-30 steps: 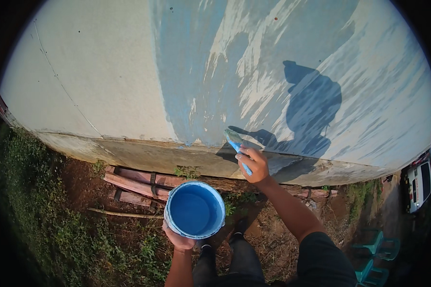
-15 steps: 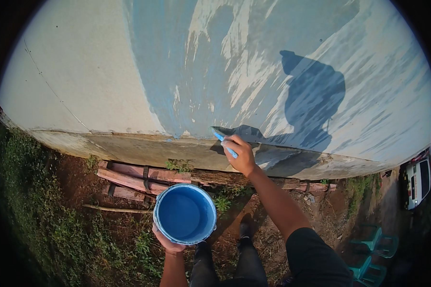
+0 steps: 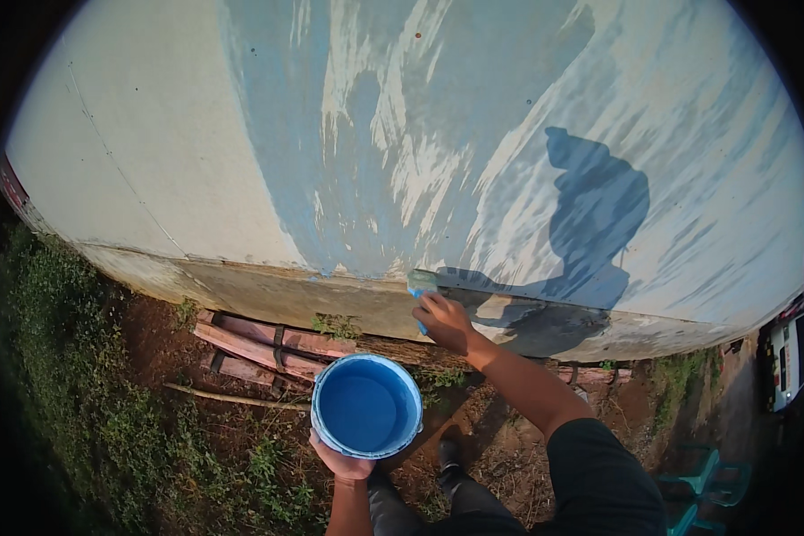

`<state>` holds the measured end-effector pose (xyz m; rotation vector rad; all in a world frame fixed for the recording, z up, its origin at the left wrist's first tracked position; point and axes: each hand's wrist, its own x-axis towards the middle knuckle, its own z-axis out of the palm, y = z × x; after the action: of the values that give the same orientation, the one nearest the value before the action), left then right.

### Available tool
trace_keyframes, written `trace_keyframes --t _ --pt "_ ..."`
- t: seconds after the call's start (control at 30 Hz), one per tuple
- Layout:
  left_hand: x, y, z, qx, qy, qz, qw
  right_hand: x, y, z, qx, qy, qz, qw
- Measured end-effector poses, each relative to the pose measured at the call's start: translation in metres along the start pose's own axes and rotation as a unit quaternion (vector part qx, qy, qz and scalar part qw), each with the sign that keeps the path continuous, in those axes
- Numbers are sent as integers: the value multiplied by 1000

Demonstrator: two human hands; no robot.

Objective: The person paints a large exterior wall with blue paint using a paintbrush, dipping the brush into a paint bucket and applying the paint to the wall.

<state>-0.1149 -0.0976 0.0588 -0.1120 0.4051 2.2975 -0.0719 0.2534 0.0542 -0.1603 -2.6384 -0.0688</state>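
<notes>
Brush [image 3: 422, 280] and right hand [image 3: 445, 323] have come lower, closer to the bucket [image 3: 367, 364], and the bristles turn their broad side to view. Weeds [image 3: 89, 375] grow far left of the bucket; wooden planks [image 3: 263, 349] lie nearer, just beyond its upper left. At its lower left, the left hand [image 3: 344, 462] grasps it from below, blue paint [image 3: 362, 413] inside. Above and right of the bucket, the right hand grips the brush's blue handle, bristles at the lower edge of the wall's [image 3: 152, 152] painted part. Green chairs [image 3: 707, 471] stand far right of the bucket
</notes>
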Motion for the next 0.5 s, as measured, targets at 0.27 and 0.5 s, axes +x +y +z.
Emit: trace_keyframes --t 0.27,0.5 --pt "-18 -9 48 -46 -1 -41 998 122 27 -196 12 65 -5 998" --pt "-22 -9 108 -105 -117 -83 984 185 20 -283 -180 326 -120 920"
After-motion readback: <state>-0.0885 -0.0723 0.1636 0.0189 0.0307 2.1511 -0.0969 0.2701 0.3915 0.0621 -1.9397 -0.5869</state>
